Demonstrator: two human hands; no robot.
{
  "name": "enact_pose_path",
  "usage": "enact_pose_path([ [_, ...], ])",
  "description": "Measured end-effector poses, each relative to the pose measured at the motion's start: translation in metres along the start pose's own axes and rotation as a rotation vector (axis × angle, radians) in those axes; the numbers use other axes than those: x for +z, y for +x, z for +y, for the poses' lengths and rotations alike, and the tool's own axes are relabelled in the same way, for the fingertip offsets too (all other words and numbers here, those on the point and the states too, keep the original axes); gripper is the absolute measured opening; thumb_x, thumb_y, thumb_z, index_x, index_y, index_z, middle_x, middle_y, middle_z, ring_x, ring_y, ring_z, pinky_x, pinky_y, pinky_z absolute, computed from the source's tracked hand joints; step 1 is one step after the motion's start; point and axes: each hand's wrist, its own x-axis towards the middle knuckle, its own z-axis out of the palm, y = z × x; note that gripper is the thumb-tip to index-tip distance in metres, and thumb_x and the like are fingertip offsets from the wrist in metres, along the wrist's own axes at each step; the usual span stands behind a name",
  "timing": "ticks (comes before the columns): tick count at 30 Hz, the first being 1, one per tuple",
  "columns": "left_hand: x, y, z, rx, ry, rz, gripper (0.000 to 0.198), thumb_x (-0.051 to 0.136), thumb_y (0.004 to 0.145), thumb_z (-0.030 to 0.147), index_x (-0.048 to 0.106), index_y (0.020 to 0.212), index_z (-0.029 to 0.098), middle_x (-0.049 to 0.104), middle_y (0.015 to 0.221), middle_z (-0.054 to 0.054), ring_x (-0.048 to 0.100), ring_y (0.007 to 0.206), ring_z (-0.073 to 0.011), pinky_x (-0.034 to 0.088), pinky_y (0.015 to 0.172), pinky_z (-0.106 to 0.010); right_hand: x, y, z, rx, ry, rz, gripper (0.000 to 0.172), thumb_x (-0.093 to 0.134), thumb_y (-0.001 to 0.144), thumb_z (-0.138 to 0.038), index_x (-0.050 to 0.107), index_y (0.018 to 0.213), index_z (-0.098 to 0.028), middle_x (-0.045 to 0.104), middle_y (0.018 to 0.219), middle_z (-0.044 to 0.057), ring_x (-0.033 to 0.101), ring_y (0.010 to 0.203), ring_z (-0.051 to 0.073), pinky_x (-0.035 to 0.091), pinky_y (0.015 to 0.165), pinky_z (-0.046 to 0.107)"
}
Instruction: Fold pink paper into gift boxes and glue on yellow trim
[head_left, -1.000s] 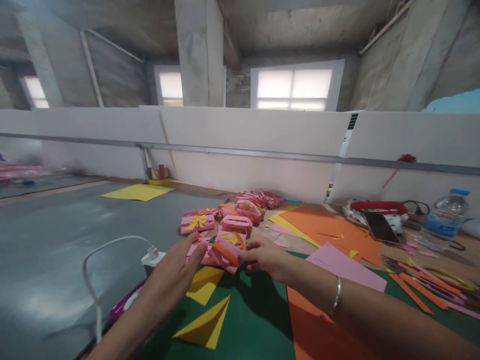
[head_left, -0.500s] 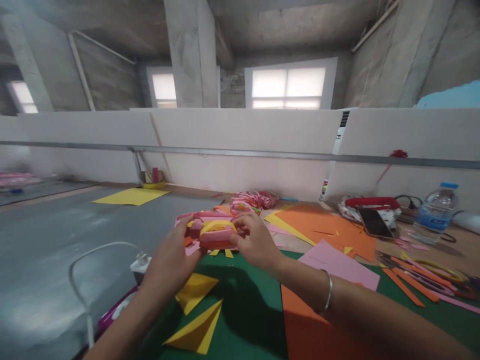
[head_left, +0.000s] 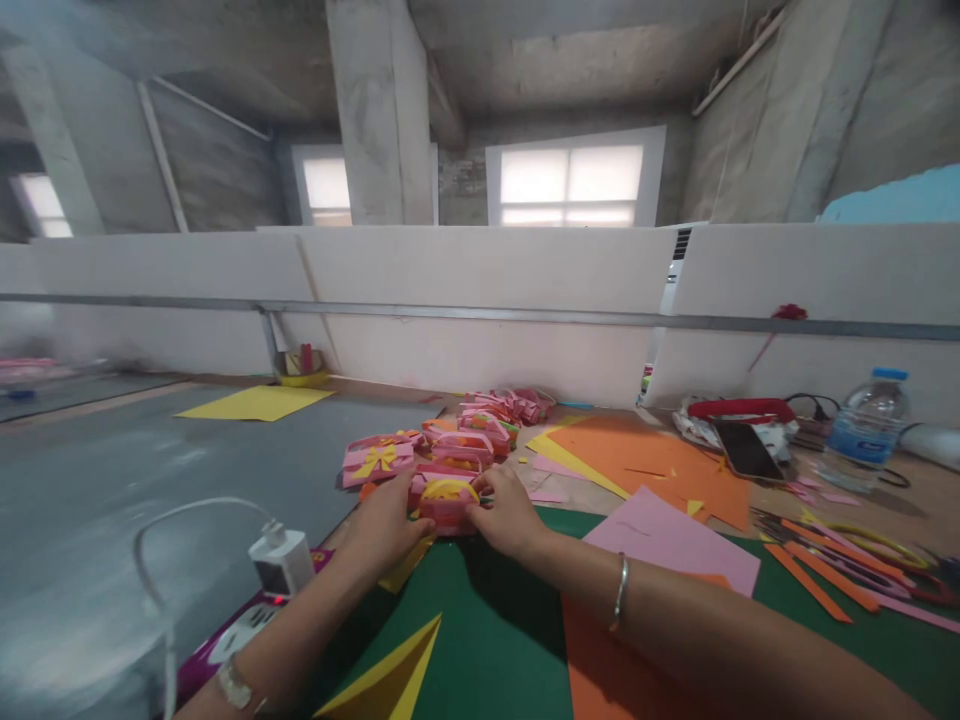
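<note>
Between my two hands is a small pink paper handbag (head_left: 448,517) with a curved yellow strip across its top. My left hand (head_left: 394,520) grips its left side, thumb toward the front. My right hand (head_left: 508,510) has its fingers closed on the right side. The bag is low at the far edge of the green mat (head_left: 495,640); whether it rests on the surface, I cannot tell. Right behind it stand similar pink paper bags (head_left: 461,447), and to the left lies one with a yellow bow (head_left: 379,460). A folded yellow paper piece (head_left: 390,680) lies nearer me.
At left, a white charger (head_left: 281,562) with a cable sits on a purple power strip (head_left: 225,640). Orange sheets (head_left: 652,450) and a pink sheet (head_left: 675,535) lie right. Scissors and paper strips (head_left: 840,560), a phone (head_left: 748,450) and a water bottle (head_left: 862,430) are farther right.
Both hands have moved the pink bag down and slightly right, beside the other bags, which show more fully now. The view has shifted slightly.
</note>
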Motion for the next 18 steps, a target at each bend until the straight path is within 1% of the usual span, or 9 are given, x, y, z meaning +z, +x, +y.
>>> enact_pose_path([
  [3,0.001,0.012,0.005,0.002,0.001,-0.014,0.042,0.059,0.079,0.028,0.049,0.117,0.014,0.059,0.114,-0.01,0.058,0.1,-0.0229,0.046,0.085,-0.042,0.003,0.016,0.007,0.031,-0.039,0.018,0.015,0.065,0.062,-0.013,0.059,0.076,-0.013,0.054,0.09,0.009,0.052,0.085,0.02,0.044,0.074,0.029],
  [5,0.003,0.022,0.007,0.004,-0.008,-0.02,0.035,0.054,0.084,0.032,0.051,0.115,0.017,0.057,0.116,-0.008,0.058,0.098,-0.0207,0.048,0.083,-0.043,0.003,0.027,0.011,0.047,-0.06,0.026,0.015,0.066,0.062,-0.015,0.06,0.076,-0.013,0.055,0.091,0.009,0.052,0.087,0.02,0.044,0.074,0.029],
  [10,0.01,0.044,0.006,-0.013,-0.031,0.003,0.034,0.054,0.084,0.032,0.051,0.115,0.018,0.056,0.116,-0.007,0.058,0.098,-0.0207,0.049,0.081,-0.042,0.003,0.052,0.018,0.063,-0.093,0.005,0.012,0.068,0.066,-0.016,0.061,0.075,-0.013,0.059,0.089,0.007,0.055,0.085,0.018,0.045,0.074,0.029],
  [14,0.016,0.049,0.001,-0.029,-0.07,0.007,0.032,0.054,0.084,0.032,0.052,0.113,0.018,0.057,0.113,-0.007,0.059,0.096,-0.0199,0.05,0.08,-0.041,0.003,0.059,0.022,0.075,-0.106,-0.04,0.014,0.06,0.081,-0.026,0.06,0.084,-0.012,0.061,0.092,0.004,0.058,0.084,0.016,0.047,0.076,0.034],
  [15,0.016,0.049,0.0,-0.043,-0.077,0.018,0.032,0.054,0.084,0.032,0.052,0.113,0.018,0.057,0.113,-0.007,0.059,0.095,-0.0198,0.05,0.079,-0.041,0.003,0.059,0.023,0.076,-0.104,-0.049,0.015,0.06,0.082,-0.027,0.061,0.085,-0.012,0.062,0.092,0.004,0.058,0.084,0.016,0.047,0.076,0.035],
  [16,0.015,0.048,0.0,-0.055,-0.084,0.033,0.032,0.053,0.084,0.032,0.052,0.113,0.018,0.057,0.114,-0.007,0.059,0.095,-0.0197,0.05,0.079,-0.041,0.003,0.058,0.023,0.076,-0.1,-0.054,0.015,0.061,0.08,-0.028,0.062,0.085,-0.013,0.063,0.09,0.004,0.058,0.084,0.016,0.047,0.076,0.034],
  [18,0.01,0.046,0.002,-0.068,-0.096,0.075,0.032,0.053,0.084,0.032,0.052,0.113,0.018,0.057,0.115,-0.007,0.058,0.096,-0.0198,0.05,0.08,-0.041,0.003,0.055,0.023,0.081,-0.088,-0.049,0.016,0.067,0.073,-0.025,0.064,0.085,-0.014,0.064,0.089,0.004,0.059,0.083,0.017,0.045,0.075,0.031],
])
